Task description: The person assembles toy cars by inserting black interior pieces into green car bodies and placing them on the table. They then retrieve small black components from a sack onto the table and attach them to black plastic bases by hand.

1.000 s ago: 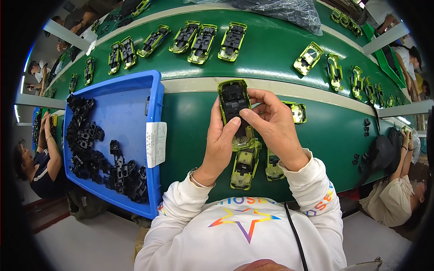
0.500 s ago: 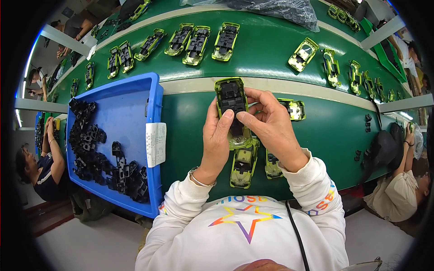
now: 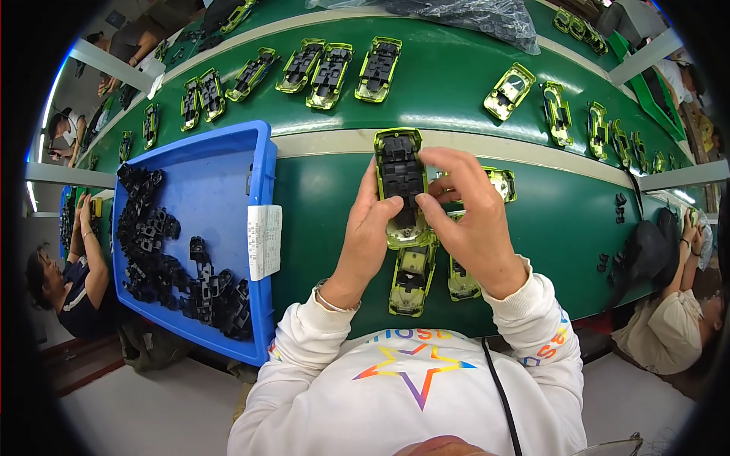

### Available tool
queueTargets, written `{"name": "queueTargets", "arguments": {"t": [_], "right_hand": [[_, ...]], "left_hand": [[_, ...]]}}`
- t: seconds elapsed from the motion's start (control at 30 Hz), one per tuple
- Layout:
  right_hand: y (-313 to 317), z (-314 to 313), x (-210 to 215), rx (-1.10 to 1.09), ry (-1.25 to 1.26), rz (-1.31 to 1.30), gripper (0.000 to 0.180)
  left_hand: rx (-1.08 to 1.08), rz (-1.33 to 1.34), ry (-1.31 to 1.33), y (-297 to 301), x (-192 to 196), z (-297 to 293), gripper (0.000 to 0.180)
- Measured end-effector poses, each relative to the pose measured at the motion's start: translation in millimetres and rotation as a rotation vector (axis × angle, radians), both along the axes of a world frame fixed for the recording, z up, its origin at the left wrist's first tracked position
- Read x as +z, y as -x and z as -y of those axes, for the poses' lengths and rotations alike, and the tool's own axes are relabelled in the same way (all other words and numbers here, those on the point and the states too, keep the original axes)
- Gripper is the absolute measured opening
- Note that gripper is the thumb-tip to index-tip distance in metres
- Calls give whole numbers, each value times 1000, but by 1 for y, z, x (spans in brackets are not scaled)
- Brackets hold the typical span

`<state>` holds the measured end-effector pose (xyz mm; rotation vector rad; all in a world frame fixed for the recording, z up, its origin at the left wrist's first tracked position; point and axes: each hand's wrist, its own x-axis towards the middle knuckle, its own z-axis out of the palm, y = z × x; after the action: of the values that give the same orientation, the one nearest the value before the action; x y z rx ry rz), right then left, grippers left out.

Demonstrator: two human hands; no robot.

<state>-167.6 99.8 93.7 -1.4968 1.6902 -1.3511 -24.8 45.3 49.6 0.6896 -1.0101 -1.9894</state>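
Note:
A lime-green toy car body [image 3: 409, 230] is held upright over the bench, its hollow underside toward me. Inside it sits a black plastic interior part [image 3: 401, 163]. My left hand [image 3: 366, 235] is closed around the car body's left side, thumb on its lower part. On the other side, my right hand [image 3: 470, 220] has its thumb against the black part and its forefinger near the body's upper right edge. Just below the held one lie two more green car bodies [image 3: 411, 283], [image 3: 462, 280]; another car body [image 3: 502, 185] lies partly behind my right hand.
At left stands a blue bin [image 3: 262, 171] with many black plastic parts [image 3: 144, 228]. Beyond the pale bench strip, a row of green car bodies [image 3: 379, 70] rests on a green surface [image 3: 449, 83]. A black bag [image 3: 646, 251] lies at right; co-workers sit at both sides.
The held car body has shifted slightly right. My right forefinger has moved up along its right edge, and my thumbs have spread a little apart over the black part.

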Motion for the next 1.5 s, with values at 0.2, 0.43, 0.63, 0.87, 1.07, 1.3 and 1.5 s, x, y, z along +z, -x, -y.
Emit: {"name": "queueTargets", "arguments": {"t": [0.2,0.43,0.63,0.87,1.07,1.3,1.5], "right_hand": [[8,-2,13,80,56,-544,21],[15,1,10,147,132,-742,19],[12,-4,-6,79,219,-722,28],[11,-5,-2,56,207,-701,28],[11,-5,0,70,173,-770,25],[18,-5,-3,137,100,-746,25],[20,3,-1,62,-8,-4,34]], "left_hand": [[12,137,108,-1,2,-6,54],[-7,171,154,1,8,-9,49],[10,150,134,3,6,-8,47],[-25,40,51,6,5,-9,50],[4,43,37,10,2,-9,45],[70,88,-5,13,-4,-10,40],[40,-1,-55,20,11,-6,42]]}}
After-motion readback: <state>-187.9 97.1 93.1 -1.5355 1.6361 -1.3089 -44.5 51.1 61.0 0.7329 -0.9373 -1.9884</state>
